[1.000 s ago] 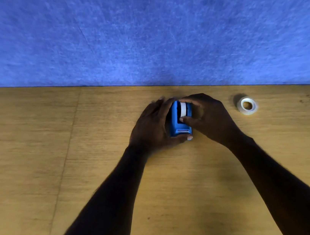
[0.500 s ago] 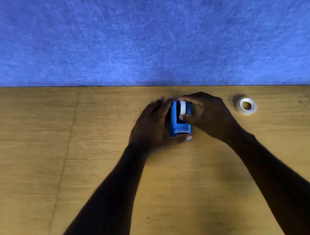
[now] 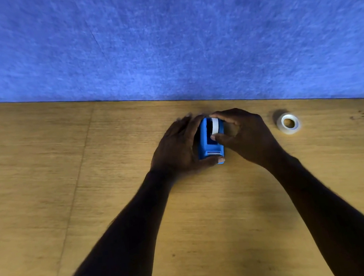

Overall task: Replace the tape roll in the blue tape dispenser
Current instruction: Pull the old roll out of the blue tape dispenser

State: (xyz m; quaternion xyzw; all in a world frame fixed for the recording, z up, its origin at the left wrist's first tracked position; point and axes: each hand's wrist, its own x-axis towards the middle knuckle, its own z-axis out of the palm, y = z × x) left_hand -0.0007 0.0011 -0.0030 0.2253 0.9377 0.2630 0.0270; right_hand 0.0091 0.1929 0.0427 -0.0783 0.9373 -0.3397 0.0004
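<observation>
The blue tape dispenser (image 3: 207, 142) stands on the wooden table (image 3: 66, 189) near the back wall. My left hand (image 3: 175, 148) wraps its left side, thumb across the front end. A white tape roll (image 3: 215, 125) sits on edge in the dispenser's slot. My right hand (image 3: 246, 133) pinches that roll between thumb and forefinger from the right. A second tape roll (image 3: 289, 123), white and translucent, lies flat on the table to the right, apart from both hands.
A blue felt wall (image 3: 162, 35) rises right behind the table's far edge. A seam in the tabletop (image 3: 76, 176) runs diagonally at the left.
Hardly anything moved. My right thumb has shifted slightly along the roll in the dispenser; the left hand and the loose roll stay put.
</observation>
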